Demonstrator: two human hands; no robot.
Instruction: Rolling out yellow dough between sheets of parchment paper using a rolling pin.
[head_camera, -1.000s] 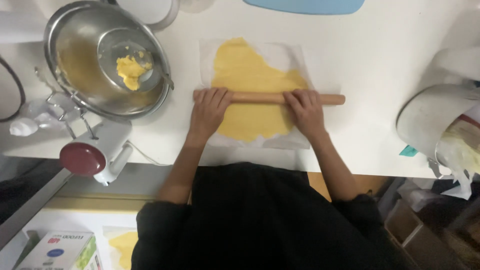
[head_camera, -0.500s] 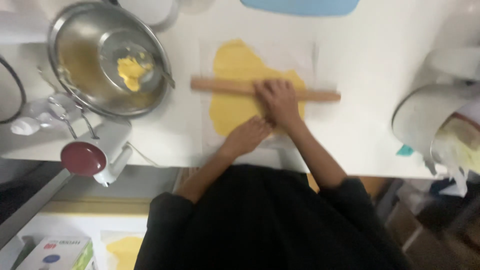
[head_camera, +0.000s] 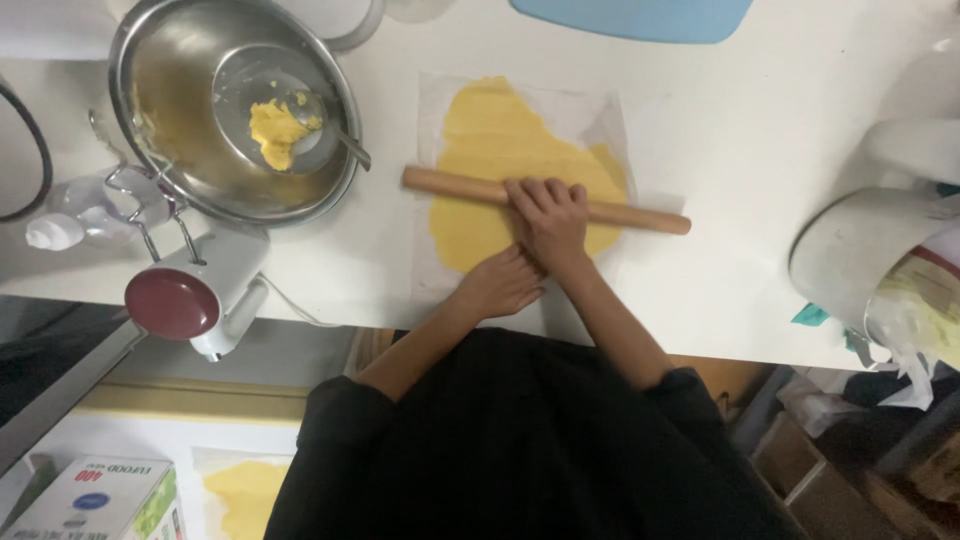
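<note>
Right hand (head_camera: 548, 215): laid palm-down on the middle of the pin (head_camera: 545, 199), fingers side by side and curled lightly over it, pressing rather than gripping.
Left hand (head_camera: 498, 283): set flat just below the right hand, at the lower edge of the dough (head_camera: 490, 135); fingers are stretched forward and close together, tips tucked against the right wrist.
Pin: a plain wooden rod, seen at frame centre, laid across the dough and tilted down toward the right, both ends left bare.
Dough: a yellow sheet rolled thin, spread on a pale paper (head_camera: 432, 250) at upper centre of the white table (head_camera: 750, 120).
Bowl (head_camera: 185, 150): a steel one at upper left, with a smaller dish (head_camera: 240, 85) and a lump of yellow dough held inside.
Mixer (head_camera: 195, 290): white with a dark red cap, placed below the bowl at the table edge.
Mat (head_camera: 640, 15): blue, cut off by the top edge.
Bucket (head_camera: 850, 260): white, found at the right edge.
</note>
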